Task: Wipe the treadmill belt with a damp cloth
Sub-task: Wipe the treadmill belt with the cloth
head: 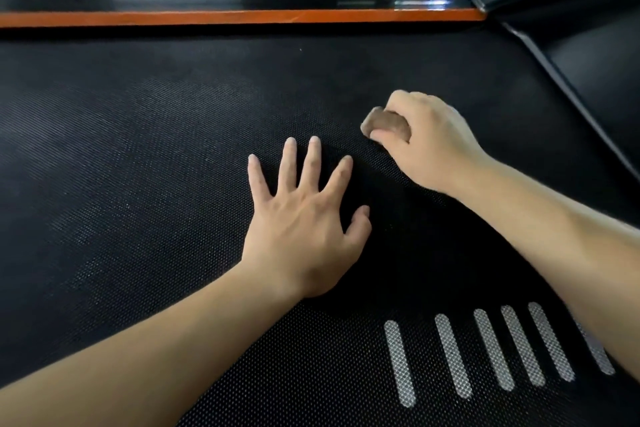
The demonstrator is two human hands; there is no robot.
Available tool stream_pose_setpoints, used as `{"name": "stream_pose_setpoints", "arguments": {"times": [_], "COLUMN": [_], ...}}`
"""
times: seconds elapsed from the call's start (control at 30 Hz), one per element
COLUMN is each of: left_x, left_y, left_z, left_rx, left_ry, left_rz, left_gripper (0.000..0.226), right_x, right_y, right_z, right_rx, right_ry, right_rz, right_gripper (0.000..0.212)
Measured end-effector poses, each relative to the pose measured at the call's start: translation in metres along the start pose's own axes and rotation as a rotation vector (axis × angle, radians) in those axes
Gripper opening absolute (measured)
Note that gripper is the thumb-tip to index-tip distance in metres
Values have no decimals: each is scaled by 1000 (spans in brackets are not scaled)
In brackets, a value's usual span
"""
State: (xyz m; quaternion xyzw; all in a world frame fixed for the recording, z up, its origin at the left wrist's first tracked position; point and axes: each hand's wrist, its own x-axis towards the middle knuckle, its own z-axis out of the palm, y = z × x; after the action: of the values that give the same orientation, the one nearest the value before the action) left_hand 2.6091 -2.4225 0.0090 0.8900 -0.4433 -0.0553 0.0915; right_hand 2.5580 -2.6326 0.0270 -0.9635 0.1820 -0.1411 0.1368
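Black treadmill belt (138, 156) spreads wide: left hand (306, 218) flat, grip open; right hand (427, 146) grips a wadded cloth (382, 121). Leaning weight could shift the belt, slipping the palm.

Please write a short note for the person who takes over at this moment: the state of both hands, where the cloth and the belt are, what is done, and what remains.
Left hand: open, flat on the treadmill belt, fingers spread.
Right hand: grips a bunched brown cloth, just beyond and to the right of the left hand, down at the belt. Contact is not clear.
Belt: fills the view, with the orange strip at its far edge and white stripes near the right forearm.
Done: cloth is in hand. No wet trace shows, so the wiped area cannot be judged.
Left: probably wipe the whole visible belt.
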Motion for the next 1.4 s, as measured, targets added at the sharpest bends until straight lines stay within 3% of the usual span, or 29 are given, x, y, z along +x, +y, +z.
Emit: {"name": "stream_pose_setpoints", "arguments": {"times": [0.1,0.23,0.47,0.63,0.7,0.87,1.07,1.27,1.4], "left_x": [0,0,0,0,-1,-1,-1,-1,-1], "left_y": [-1,-2,-1,-1,-1,-1,-1,0,0], "left_z": [0,0,0,0,0,-1,-1,-2,-2], "left_rx": [4,8,6,5,8,-5,2,7,6], "left_ry": [-4,-1,9,9,2,18,16,7,9], "left_rz": [0,4,2,6,11,12,12,6,4], "left_gripper": [75,75,75,75,75,75,75,76,76], "right_x": [21,76,50,112,117,108,140,103,121], "right_y": [15,39,16,53,48,31,71,66,107], "right_z": [-2,-5,6,-5,2,13,-10,-9,-30], "right_rx": [-84,-107,13,-96,-125,-14,-120,-59,-212], "right_ry": [22,136,28,150,175,53,203,38,169], "right_rz": [6,284,-10,304,277,18,387,152,453], "right_gripper": [27,22,28,28,28,24,34,27,39]}}
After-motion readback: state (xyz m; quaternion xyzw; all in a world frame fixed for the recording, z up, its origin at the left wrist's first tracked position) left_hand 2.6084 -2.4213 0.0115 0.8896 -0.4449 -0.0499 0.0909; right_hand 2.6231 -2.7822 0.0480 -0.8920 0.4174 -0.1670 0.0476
